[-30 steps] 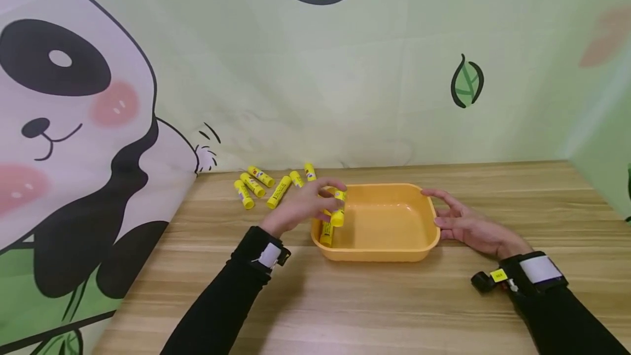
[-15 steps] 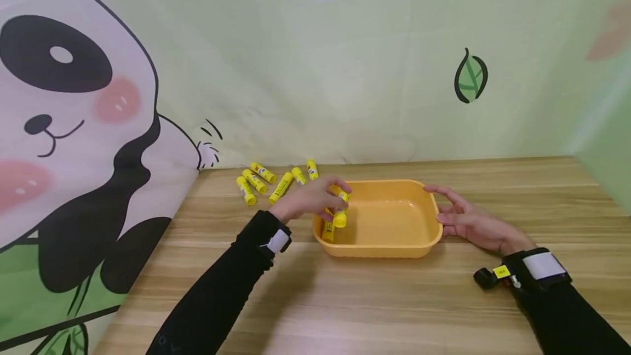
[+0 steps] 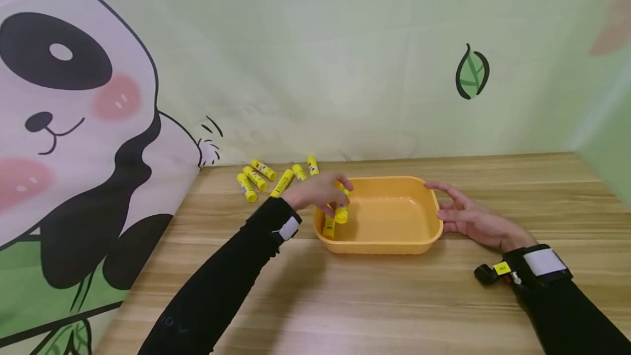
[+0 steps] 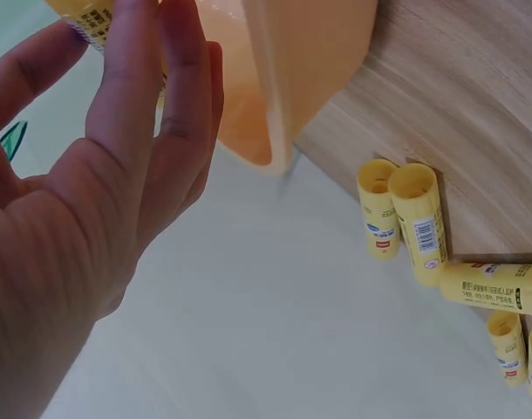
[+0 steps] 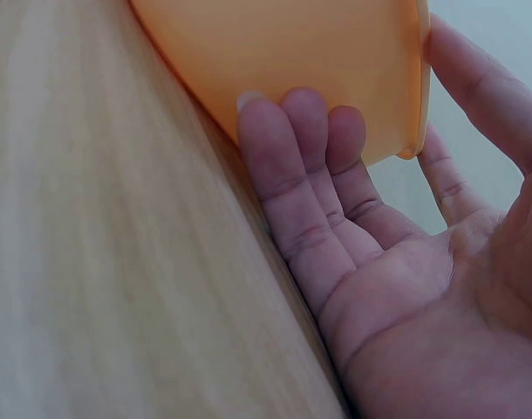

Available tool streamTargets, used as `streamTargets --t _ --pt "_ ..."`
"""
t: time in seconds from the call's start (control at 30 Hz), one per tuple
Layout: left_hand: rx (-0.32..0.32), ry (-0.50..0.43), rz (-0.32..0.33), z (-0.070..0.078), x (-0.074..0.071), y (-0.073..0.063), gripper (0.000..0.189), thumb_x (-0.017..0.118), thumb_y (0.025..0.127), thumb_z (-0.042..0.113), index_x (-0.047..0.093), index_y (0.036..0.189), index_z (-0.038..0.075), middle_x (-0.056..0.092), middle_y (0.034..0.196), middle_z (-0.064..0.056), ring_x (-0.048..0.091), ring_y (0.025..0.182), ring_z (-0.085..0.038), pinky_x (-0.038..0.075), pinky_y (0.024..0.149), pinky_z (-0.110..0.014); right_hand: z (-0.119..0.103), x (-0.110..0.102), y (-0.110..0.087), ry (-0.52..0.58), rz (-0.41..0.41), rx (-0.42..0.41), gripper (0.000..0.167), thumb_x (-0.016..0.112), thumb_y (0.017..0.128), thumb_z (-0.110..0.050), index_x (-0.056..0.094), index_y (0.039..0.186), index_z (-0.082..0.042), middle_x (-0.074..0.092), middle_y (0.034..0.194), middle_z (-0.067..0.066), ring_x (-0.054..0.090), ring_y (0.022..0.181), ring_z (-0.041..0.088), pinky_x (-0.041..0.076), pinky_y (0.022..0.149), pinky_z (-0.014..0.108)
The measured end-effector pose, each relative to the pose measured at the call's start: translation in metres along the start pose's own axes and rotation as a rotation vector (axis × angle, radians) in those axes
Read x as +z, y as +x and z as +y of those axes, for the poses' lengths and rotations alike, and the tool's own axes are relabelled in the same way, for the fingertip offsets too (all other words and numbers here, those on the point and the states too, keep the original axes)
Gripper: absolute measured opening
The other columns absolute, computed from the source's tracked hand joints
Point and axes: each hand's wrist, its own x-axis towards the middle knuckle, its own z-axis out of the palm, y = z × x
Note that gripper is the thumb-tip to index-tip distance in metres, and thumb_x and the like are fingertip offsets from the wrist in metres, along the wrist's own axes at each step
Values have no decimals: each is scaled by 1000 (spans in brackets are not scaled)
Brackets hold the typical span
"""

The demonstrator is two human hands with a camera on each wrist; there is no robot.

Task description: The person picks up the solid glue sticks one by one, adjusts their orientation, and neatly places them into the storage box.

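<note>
Above the left end of an orange plastic tray [image 3: 389, 246], my left hand [image 3: 319, 190] holds a yellow glue stick [image 3: 341, 213] by its upper part, its lower end pointing down inside the tray. Another glue stick [image 3: 328, 228] lies along the tray's left wall, partly hidden by the hand. In the left wrist view the held stick shows only at the top edge, between thumb and fingers. My right hand [image 3: 475, 222] rests against the tray's right end. The right wrist view shows its fingers [image 5: 275, 161] lying nearly straight on the outer wall, with the thumb at the rim.
Several loose glue sticks [image 3: 255, 178] lie on the wooden table [image 3: 374, 300] behind and left of the tray. A printed backdrop [image 3: 365, 81] with a panda and leaves stands right behind the table's back edge.
My left wrist has turned and shifted slightly right, and the held glue stick sits a little lower against the tray. The right hand stays at the tray's end. The head view has tilted slightly.
</note>
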Motion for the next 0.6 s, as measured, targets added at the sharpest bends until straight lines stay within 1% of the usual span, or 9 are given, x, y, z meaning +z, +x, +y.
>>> streamTargets --t 0.13,0.27,0.33,0.47,0.6 --pt "-35 47 -8 2 1 6 42 69 100 9 55 139 0 63 104 -14 65 80 -22 62 71 -28 -1 0 0 -7 1 1 62 49 108 0 29 159 -26 56 142 15 66 119 27 56 99 40" --pt "-79 101 -25 8 6 9 41 69 100 10 55 138 1 61 106 -13 65 78 -22 61 72 -27 -2 0 -1 -17 10 4 62 49 108 0 28 160 -26 54 144 17 66 120 27 56 99 40" --pt "-100 145 -33 12 9 9 42 68 101 10 54 139 1 60 107 -13 64 77 -21 61 73 -27 -2 0 -2 -22 18 6 62 49 108 -1 28 160 -27 53 144 17 66 120 28 56 99 40" --pt "-146 225 -43 18 14 9 43 69 100 9 55 140 1 59 108 -13 64 77 -22 61 81 -30 -1 0 -2 -21 28 17 62 49 108 -1 28 160 -28 52 145 16 66 120 27 56 99 40" --pt "-179 256 -36 24 16 6 45 72 98 8 56 141 3 59 114 -14 65 84 -25 60 86 -31 0 0 -1 -19 22 19 62 49 108 -1 27 161 -26 52 146 16 65 121 27 55 100 41"
